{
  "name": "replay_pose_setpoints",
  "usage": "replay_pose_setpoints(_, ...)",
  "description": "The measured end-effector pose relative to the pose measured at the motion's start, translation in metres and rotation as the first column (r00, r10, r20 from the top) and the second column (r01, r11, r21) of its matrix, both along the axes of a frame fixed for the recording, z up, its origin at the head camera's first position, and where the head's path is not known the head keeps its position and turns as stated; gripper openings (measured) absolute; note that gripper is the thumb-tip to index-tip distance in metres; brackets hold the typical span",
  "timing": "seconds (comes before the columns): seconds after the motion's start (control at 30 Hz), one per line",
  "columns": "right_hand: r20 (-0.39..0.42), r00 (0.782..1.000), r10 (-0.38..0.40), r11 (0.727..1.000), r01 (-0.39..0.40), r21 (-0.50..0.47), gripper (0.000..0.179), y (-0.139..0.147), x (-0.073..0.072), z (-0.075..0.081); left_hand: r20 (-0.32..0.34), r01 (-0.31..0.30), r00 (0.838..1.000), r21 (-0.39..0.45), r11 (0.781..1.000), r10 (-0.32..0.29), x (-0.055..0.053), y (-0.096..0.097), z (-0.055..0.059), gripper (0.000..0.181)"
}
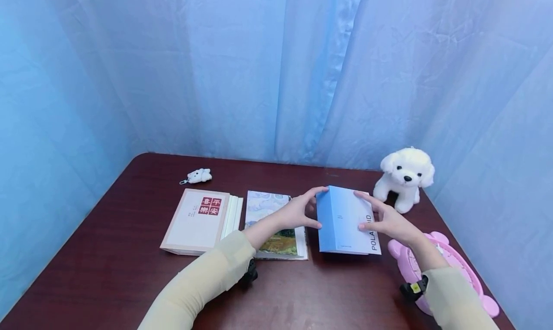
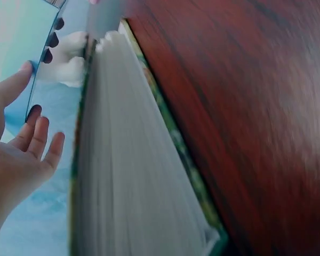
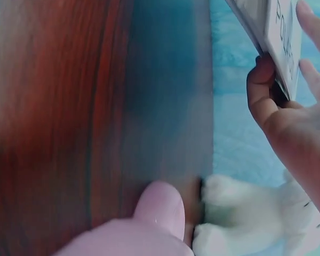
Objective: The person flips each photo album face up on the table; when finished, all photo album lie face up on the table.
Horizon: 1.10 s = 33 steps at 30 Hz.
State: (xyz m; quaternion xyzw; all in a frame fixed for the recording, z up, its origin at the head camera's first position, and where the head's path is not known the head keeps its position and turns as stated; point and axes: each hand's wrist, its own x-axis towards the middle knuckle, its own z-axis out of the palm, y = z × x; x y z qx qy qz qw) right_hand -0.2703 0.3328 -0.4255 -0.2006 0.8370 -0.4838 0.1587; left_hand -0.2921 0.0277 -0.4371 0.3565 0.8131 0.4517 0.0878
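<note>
Both hands hold a blue and white album (image 1: 345, 222) lettered POLAROID, tilted above the table right of centre. My left hand (image 1: 300, 209) grips its blue left edge, thumb on the near side; in the left wrist view the fingers (image 2: 40, 136) reach behind the edge. At the right edge, my right hand (image 1: 386, 219) pinches the album, and the right wrist view shows the thumb and fingers on either side of its corner (image 3: 282, 48). Below my left forearm lies a book with a painted landscape cover (image 1: 276, 243), its thick pages (image 2: 122, 144) facing the left wrist camera.
A cream book with red characters (image 1: 194, 224) lies at the left, with a small white plush keychain (image 1: 199, 175) behind it. A white plush dog (image 1: 406, 176) sits at the back right. The pink clock (image 1: 466, 263) lies under my right forearm near the table's right edge.
</note>
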Motion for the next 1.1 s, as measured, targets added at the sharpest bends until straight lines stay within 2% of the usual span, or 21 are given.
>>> replay_pose_setpoints(0.13,-0.035,0.999,0.041,0.996,-0.038,0.078,0.090,0.005,-0.007,0.000,-0.069,-0.034,0.997,-0.136,0.990,0.024,-0.002,-0.002,-0.004,0.095)
replay_pose_setpoints(0.23,-0.064,0.996,0.058,0.987,-0.048,0.152,0.091,0.007,-0.011,-0.001,-0.061,-0.030,0.998,-0.192,0.981,0.018,-0.003,-0.003,-0.008,0.096)
replay_pose_setpoints(0.4,-0.046,0.995,0.091,0.977,-0.080,0.199,0.096,0.008,-0.016,-0.005,-0.020,0.031,0.999,-0.221,0.975,-0.037,-0.007,-0.004,-0.011,0.099)
replay_pose_setpoints(0.6,-0.034,0.991,0.132,0.956,-0.118,0.267,0.104,0.008,-0.018,-0.009,-0.028,0.081,0.995,-0.299,0.951,-0.094,-0.015,-0.004,-0.013,0.107)
replay_pose_setpoints(0.8,-0.034,0.989,0.143,0.930,-0.123,0.347,0.108,0.007,-0.022,-0.011,-0.022,0.075,0.996,-0.373,0.925,-0.090,-0.018,-0.004,-0.014,0.110)
replay_pose_setpoints(1.1,-0.044,0.985,0.165,0.926,-0.139,0.352,0.104,0.006,-0.024,-0.015,-0.033,0.064,0.996,-0.421,0.905,-0.085,-0.015,-0.002,-0.017,0.108)
